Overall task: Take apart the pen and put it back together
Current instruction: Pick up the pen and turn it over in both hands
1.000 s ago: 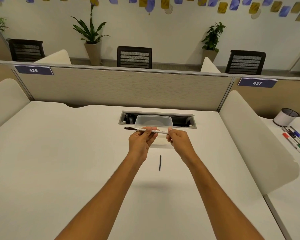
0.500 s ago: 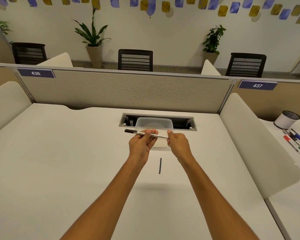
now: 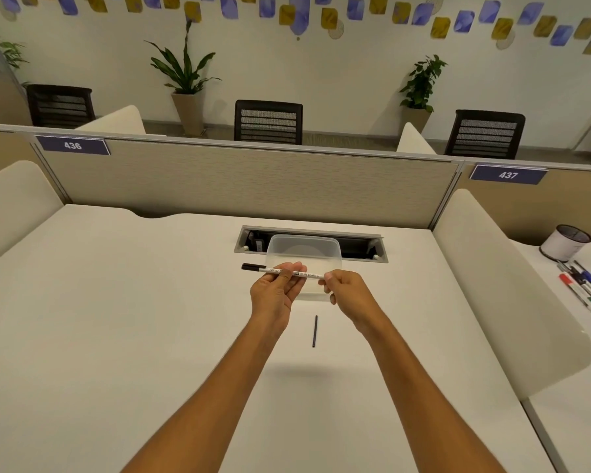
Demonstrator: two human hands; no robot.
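**Pen Held Level Between Both Hands, Loose Part on the Desk**

The pen (image 3: pixel 284 271) is held in the air above the desk (image 3: pixel 116 336), in front of a clear plastic container (image 3: pixel 303 249). Its long axis runs left to right, nearly level, with the right end slightly lower. The black cap end projects free to the left.

The left hand (image 3: pixel 275 293) supports the barrel near its middle, with the grip closed on the pen between thumb and fingers. The right hand (image 3: pixel 347 291) pinches the right end of the barrel, its grip narrow on the tip region. What lies under the right fingertips is hidden.

A thin dark rod (image 3: pixel 315 331), judged to be the removed refill, lies on the desk just below and between the two hands. Its long axis points away from the person, roughly at a right angle to the pen.

The rod lies nearer the right hand. For reassembly, the left hand is best placed to keep the barrel, while the right hand releases, lowers to the rod, and turns it into line with the barrel.
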